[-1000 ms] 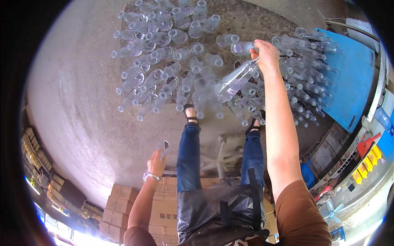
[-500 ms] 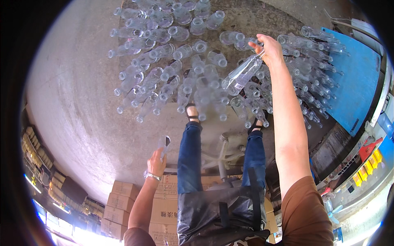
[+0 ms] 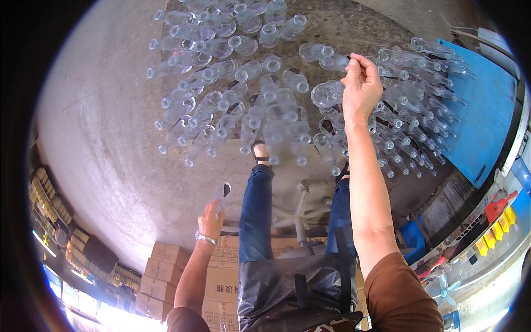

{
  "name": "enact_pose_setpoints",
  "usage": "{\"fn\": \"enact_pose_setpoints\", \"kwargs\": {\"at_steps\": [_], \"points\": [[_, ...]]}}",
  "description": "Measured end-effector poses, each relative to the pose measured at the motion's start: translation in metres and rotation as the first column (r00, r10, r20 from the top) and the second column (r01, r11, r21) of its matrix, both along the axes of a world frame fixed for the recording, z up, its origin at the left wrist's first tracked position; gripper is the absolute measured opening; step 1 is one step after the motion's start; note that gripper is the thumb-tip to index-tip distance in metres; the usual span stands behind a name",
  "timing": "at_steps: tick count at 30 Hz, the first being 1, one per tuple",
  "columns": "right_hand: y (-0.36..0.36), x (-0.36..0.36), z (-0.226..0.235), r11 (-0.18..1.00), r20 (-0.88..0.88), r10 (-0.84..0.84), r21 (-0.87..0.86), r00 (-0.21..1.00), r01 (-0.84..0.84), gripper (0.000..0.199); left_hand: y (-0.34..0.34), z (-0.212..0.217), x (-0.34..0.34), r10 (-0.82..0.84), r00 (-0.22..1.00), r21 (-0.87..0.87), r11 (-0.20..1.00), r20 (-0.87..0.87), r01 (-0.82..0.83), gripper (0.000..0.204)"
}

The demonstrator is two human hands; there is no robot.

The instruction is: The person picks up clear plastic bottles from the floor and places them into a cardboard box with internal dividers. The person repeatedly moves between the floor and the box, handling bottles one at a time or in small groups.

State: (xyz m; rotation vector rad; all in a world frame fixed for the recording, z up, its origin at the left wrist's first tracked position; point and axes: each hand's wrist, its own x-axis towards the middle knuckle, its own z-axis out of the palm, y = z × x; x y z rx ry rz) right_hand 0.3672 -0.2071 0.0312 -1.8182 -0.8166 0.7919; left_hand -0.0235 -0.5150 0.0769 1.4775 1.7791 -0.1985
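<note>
Many clear glass bottles stand in loose groups on a brown board on the floor. My right hand point(image 3: 362, 83) reaches over the right group, its thumb and forefinger closed at the neck end of a glass bottle point(image 3: 333, 62). Beside my right wrist another bottle point(image 3: 327, 94) stands, its neck hidden behind the hand. My left hand point(image 3: 210, 220), with a silvery band at the wrist, is closed round a clear glass piece point(image 3: 222, 192) with a dark part. It looks like a bottle, but its lower end is hidden in my fingers.
A blue panel point(image 3: 478, 116) lies right of the bottles. Cardboard boxes point(image 3: 160, 279) are stacked at the lower left. A chair base point(image 3: 300, 207) stands between my legs. Yellow bins point(image 3: 495, 227) hang at the right.
The bottle my right hand held tilted by its neck now stands among the others. That hand has shifted slightly left, its fingers drawn together. My left hand has barely moved.
</note>
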Motion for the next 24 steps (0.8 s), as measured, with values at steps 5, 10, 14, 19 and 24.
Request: {"fn": "enact_pose_setpoints", "kwargs": {"at_steps": [5,10,14,19,24], "points": [[-0.013,-0.007,-0.067,0.996,0.152,0.050,0.067,0.987,-0.061,0.017,0.008,-0.001,-0.014,0.107,0.993,0.063,0.993,-0.051,-0.104,0.032],[-0.030,-0.007,-0.107,0.999,0.057,-0.015,-0.030,0.998,0.016,0.015,0.028,-0.005,-0.046,0.233,0.959,0.233,0.953,-0.160,-0.193,0.028],[-0.039,-0.022,-0.113,0.999,0.079,0.028,-0.036,0.996,-0.025,0.015,0.047,-0.009,-0.089,0.521,0.828,0.251,0.847,-0.208,-0.469,0.026],[-0.042,-0.026,-0.108,0.994,0.137,0.093,-0.072,0.986,-0.084,0.018,0.088,-0.023,-0.149,0.716,0.698,0.492,0.605,0.007,-0.625,0.023],[-0.050,-0.019,-0.105,0.980,0.283,0.171,-0.146,0.944,-0.133,0.016,0.172,-0.034,-0.177,0.661,0.750,0.516,0.636,0.021,-0.575,0.024]]}}
